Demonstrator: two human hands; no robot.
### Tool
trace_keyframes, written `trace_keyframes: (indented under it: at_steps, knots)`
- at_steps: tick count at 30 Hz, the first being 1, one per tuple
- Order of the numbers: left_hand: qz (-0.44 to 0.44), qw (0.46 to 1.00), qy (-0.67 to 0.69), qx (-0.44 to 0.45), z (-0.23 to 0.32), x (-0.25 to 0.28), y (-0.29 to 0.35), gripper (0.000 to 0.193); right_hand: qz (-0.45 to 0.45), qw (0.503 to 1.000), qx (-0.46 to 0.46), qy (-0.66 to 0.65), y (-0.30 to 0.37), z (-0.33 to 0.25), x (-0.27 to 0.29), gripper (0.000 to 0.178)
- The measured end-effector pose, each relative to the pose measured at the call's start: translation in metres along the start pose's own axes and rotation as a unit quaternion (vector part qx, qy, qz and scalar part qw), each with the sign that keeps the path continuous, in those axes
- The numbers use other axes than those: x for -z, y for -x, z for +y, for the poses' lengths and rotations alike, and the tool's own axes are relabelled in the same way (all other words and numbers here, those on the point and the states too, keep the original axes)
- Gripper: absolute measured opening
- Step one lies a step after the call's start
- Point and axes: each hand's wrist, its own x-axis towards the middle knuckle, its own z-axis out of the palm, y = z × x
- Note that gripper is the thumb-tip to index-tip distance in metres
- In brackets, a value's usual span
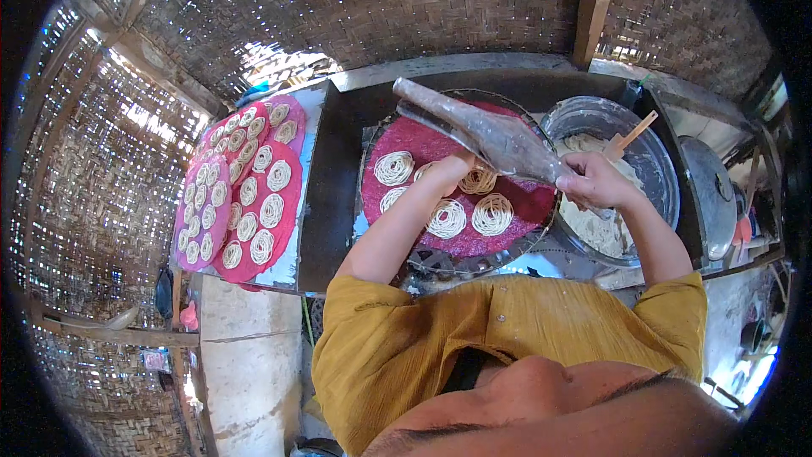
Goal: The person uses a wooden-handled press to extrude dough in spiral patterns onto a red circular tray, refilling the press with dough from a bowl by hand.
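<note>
Head view: nearest are the mustard-yellow crinkled sleeves [365, 315], from which both bare forearms reach forward over a dark, rectangular, trough-like tray [334, 203]. The left forearm slants up and to the right, bringing the left hand [455, 167] under a grey, dough-smeared, tapering pouch [503, 137]. Its fingers are hidden there, so I cannot tell whether they close on it. The right elbow bends outward and the right hand [592, 184] is clamped on the pouch's lower right end, thumb on top. The pouch lies slantwise above a round crimson sheet [414, 137], its far end raised to the upper left; this hold probably lets the two hands share its weight.

On the sheet lie pale, noodle-like spiral coils [447, 218], spaced apart, perhaps to stop them sticking together. Right of it, a wide grey bowl [666, 186] of pale dough [592, 224] sits seemingly for easy reach, with a light-coloured spatula [626, 137] inside. Left, outside the tray, more coils rest on overlapping pink sheets [292, 199]. Beyond rises a woven bamboo wall [406, 8].
</note>
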Motion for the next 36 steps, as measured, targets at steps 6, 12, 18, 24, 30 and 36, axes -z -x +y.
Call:
trace_keyframes:
  at_steps: [6, 12, 18, 24, 30, 36]
  knots:
    - [0.041, 0.991, -0.122, 0.022, -0.034, 0.02, -0.019, 0.041, 0.047, 0.999, 0.013, -0.018, -0.002, 0.009, 0.003, 0.037]
    - [0.089, 0.727, -0.668, -0.132, 0.009, 0.005, 0.019, 0.052, 0.08, 0.995, 0.027, -0.044, 0.01, 0.013, 0.008, 0.046]
    - [-0.083, 0.862, 0.43, -0.255, 0.094, 0.02, -0.006, 0.079, -0.007, 0.996, 0.028, -0.08, 0.025, 0.01, 0.007, 0.058]
    - [-0.101, 0.816, 0.475, -0.314, 0.097, 0.021, -0.04, 0.076, -0.014, 0.99, -0.073, -0.117, 0.036, 0.01, 0.016, 0.057]
    - [-0.101, 0.769, 0.566, -0.28, 0.046, 0.024, -0.075, 0.072, 0.019, 0.995, -0.101, -0.017, 0.018, 0.035, 0.023, 0.053]
    - [-0.058, 0.781, 0.561, -0.268, 0.055, 0.013, -0.056, 0.066, 0.016, 0.995, -0.094, 0.033, 0.032, 0.024, 0.02, 0.053]
